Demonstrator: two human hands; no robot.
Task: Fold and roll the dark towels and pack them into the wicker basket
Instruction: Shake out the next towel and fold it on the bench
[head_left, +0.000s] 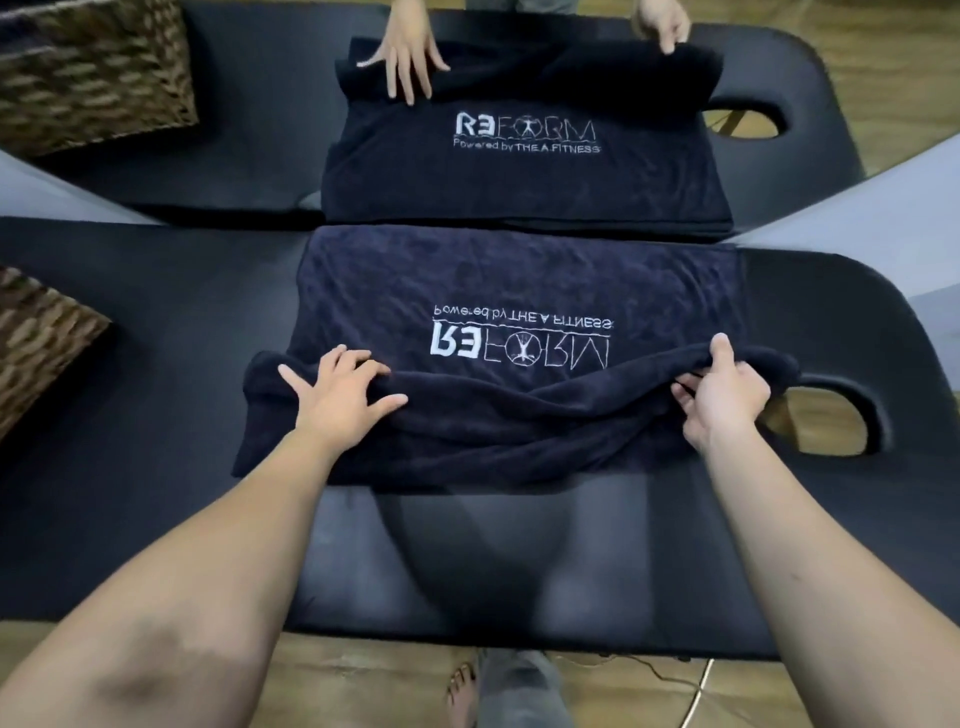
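Note:
A dark navy towel (519, 280) with a white REFORM logo lies flat on the black padded table (156, 338). Its near edge is bunched into a thick fold. My left hand (337, 395) rests on the left part of that fold with fingers spread. My right hand (722, 395) grips the fold's right end, thumb on top and fingers curled under. The wicker basket (36, 343) stands at the left edge, only partly in view.
A mirror stands behind the table and repeats the towel (524, 176), both hands and the basket (93, 67). A face hole (826, 421) opens in the table right of my right hand. Wooden floor, a cable (691, 691) and my foot show below the near edge.

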